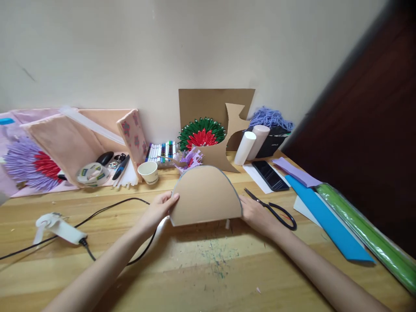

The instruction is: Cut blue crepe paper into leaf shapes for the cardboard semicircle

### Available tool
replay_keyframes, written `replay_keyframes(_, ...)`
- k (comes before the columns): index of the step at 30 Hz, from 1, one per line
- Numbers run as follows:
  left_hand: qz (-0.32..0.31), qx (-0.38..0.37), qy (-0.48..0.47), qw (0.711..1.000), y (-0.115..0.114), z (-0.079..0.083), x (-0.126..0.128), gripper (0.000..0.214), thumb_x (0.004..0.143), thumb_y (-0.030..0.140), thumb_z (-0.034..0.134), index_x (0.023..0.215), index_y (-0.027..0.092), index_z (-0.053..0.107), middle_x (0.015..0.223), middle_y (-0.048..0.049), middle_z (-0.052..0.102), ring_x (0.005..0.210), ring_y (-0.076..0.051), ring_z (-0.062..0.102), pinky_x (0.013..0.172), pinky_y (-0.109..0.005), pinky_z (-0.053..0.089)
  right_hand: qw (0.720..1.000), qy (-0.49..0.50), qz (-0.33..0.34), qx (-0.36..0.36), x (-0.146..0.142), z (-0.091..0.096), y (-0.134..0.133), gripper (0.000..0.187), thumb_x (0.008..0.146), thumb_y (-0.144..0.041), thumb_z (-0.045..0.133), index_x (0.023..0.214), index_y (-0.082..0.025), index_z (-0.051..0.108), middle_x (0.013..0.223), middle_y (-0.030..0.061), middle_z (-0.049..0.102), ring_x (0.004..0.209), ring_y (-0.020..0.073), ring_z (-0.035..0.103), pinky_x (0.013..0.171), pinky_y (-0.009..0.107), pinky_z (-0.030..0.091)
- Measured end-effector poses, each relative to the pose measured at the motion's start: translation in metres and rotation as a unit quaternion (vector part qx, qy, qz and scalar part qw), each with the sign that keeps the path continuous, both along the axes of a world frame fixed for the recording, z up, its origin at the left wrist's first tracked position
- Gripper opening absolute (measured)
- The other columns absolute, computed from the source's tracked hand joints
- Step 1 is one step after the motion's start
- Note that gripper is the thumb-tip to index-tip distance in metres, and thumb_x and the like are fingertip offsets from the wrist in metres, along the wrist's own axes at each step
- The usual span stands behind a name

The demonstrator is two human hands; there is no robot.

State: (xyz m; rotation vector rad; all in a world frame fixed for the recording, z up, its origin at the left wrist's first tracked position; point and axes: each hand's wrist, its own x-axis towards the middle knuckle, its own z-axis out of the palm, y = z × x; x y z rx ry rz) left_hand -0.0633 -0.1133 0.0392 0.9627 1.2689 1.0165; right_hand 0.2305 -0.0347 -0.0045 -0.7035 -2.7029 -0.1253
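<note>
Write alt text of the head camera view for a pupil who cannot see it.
Two bare hands, left and right, hold a dome-shaped piece of cardboard above a wooden table. Black-handled scissors lie to its right, a white glue gun to its left, and craft materials line the wall behind.

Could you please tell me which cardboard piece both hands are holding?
The half-round piece, with blue along its curve; the rectangular sheet and curvy scrap are behind it.

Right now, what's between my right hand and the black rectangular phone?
The head view shows black loop-handled scissors, then the edge of white paper, between your right hand and the phone.
</note>
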Motion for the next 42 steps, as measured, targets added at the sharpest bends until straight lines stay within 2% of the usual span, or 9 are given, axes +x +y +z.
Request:
replay_keyframes(2, -0.004, -0.012, 0.004, 1.0, -0.022, -0.008, -0.007, 0.039, 0.074, 0.052, 0.06, 0.082, 0.014, 0.063, 0.074, -0.0023, 0.065, 0.069, -0.016, 0.057, 0.064, -0.024, 0.043, 0.997, -0.039, 0.035, 0.059, 0.007, -0.003, 0.01, 0.03, 0.09, -0.01, 0.036, 0.077, -0.018, 0.061, 0.072, 0.0071, 0.06, 0.067, 0.0188, 0.054, 0.06, 0.03, 0.042)
replay_keyframes(5, 0.002, -0.037, 0.028, 0.999, -0.043, -0.023, -0.012, 0.043, 0.075, 0.054, 0.057, 0.083, 0.013, 0.064, 0.076, -0.0052, 0.067, 0.071, -0.02, 0.06, 0.066, -0.027, 0.045, 0.996, 0.015, -0.051, 0.078, 0.021, -0.001, 0.014, 0.023, 0.089, -0.012, 0.039, 0.078, -0.019, 0.059, 0.068, 0.0046, 0.057, 0.063, 0.0181, 0.052, 0.058, 0.029, 0.039)
replay_keyframes(7, 0.0, -0.032, 0.06, 0.998, -0.049, -0.031, -0.014, 0.043, 0.076, 0.052, 0.057, 0.089, 0.012, 0.064, 0.084, -0.0085, 0.068, 0.079, -0.023, 0.061, 0.07, -0.03, 0.046, 0.979, 0.143, -0.143, 0.022, 0.022, 0.004, 0.005, 0.011, 0.087, -0.019, 0.046, 0.082, -0.02, 0.056, 0.071, 0.0034, 0.057, 0.067, 0.0182, 0.055, 0.062, 0.029, 0.042)
replay_keyframes(10, -0.005, 0.037, 0.127, 0.991, -0.052, -0.039, -0.014, 0.05, 0.073, 0.041, 0.065, 0.114, 0.014, 0.056, 0.114, -0.0123, 0.062, 0.106, -0.027, 0.056, 0.09, -0.036, 0.043, 0.899, 0.342, -0.228, -0.148, 0.0, 0.014, -0.019, 0.009, 0.083, -0.03, 0.054, 0.085, -0.022, 0.05, 0.076, 0.0019, 0.057, 0.068, 0.0173, 0.057, 0.062, 0.028, 0.044)
replay_keyframes(13, -0.009, 0.111, 0.235, 0.966, -0.056, -0.044, -0.015, 0.081, 0.062, 0.039, 0.075, 0.131, 0.019, 0.04, 0.134, -0.0157, 0.045, 0.124, -0.032, 0.041, 0.103, -0.046, 0.032, 0.838, 0.375, -0.169, -0.357, -0.042, 0.022, -0.041, 0.014, 0.084, -0.034, 0.051, 0.09, -0.021, 0.051, 0.08, 0.0036, 0.061, 0.075, 0.0179, 0.06, 0.069, 0.03, 0.048)
replay_keyframes(17, -0.033, 0.163, 0.361, 0.918, -0.07, -0.047, -0.02, 0.111, 0.05, 0.042, 0.082, 0.14, 0.019, 0.022, 0.136, -0.0192, 0.036, 0.127, -0.036, 0.035, 0.1, -0.052, 0.036, 0.792, 0.331, -0.057, -0.51, -0.1, 0.018, -0.05, 0.022, 0.086, -0.035, 0.048, 0.099, -0.019, 0.057, 0.098, 0.0063, 0.063, 0.092, 0.0197, 0.061, 0.08, 0.034, 0.048)
replay_keyframes(22, -0.067, 0.23, 0.486, 0.84, -0.092, -0.041, -0.019, 0.051, 0.078, 0.027, 0.064, 0.124, 0.02, 0.045, 0.128, -0.0146, 0.045, 0.119, -0.029, 0.045, 0.095, -0.048, 0.044, 0.754, 0.323, -0.023, -0.571, -0.137, -0.001, -0.049, 0.015, 0.086, -0.031, 0.05, 0.094, -0.019, 0.055, 0.093, 0.0046, 0.065, 0.089, 0.0172, 0.062, 0.082, 0.032, 0.048)
replay_keyframes(31, -0.107, 0.325, 0.568, 0.749, -0.092, -0.053, -0.021, 0.028, 0.09, 0.014, 0.041, 0.114, 0.01, 0.054, 0.114, -0.0129, 0.062, 0.103, -0.024, 0.059, 0.084, -0.039, 0.053, 0.784, 0.236, -0.042, -0.573, -0.142, -0.006, -0.049, 0.013, 0.084, -0.031, 0.055, 0.086, -0.018, 0.057, 0.086, 0.0049, 0.069, 0.078, 0.017, 0.063, 0.068, 0.027, 0.047)
replay_keyframes(42, -0.09, 0.346, 0.561, 0.747, -0.09, -0.051, -0.022, 0.029, 0.089, 0.013, 0.042, 0.112, 0.009, 0.058, 0.11, -0.0138, 0.065, 0.1, -0.023, 0.062, 0.082, -0.039, 0.056, 0.8, 0.277, -0.089, -0.524, -0.142, -0.008, -0.046, 0.011, 0.084, -0.028, 0.053, 0.087, -0.019, 0.056, 0.087, 0.005, 0.068, 0.082, 0.018, 0.063, 0.072, 0.028, 0.046)
